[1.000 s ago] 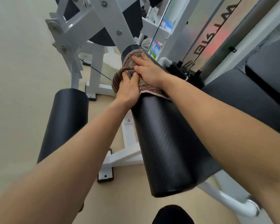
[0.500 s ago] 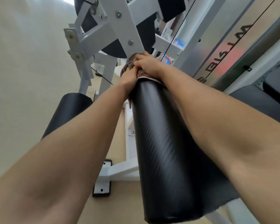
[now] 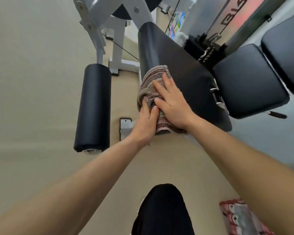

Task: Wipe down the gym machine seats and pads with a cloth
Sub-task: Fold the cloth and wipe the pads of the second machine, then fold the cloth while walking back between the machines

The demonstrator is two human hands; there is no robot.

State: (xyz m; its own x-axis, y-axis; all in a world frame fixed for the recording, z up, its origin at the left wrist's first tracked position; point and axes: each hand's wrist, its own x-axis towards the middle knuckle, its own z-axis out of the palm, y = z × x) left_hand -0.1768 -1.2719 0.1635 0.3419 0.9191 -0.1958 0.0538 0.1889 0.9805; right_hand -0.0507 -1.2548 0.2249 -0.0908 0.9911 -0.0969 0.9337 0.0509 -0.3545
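Striped in pink and brown, the cloth [image 3: 152, 85] now sits wrapped over the near end of the long black roller pad [image 3: 173, 65]; a second ago it was bunched at the pad's far end, close to the white frame [image 3: 98, 19]. Both hands have slid back with it. The left hand [image 3: 145, 123] closes its fingers [image 3: 153, 112] into the cloth's lower folds, and the right hand [image 3: 172, 103] presses on top with fingers spread flat. A shorter roller pad [image 3: 93, 107] hangs to the left, and the black seat [image 3: 249, 78] lies to the right.
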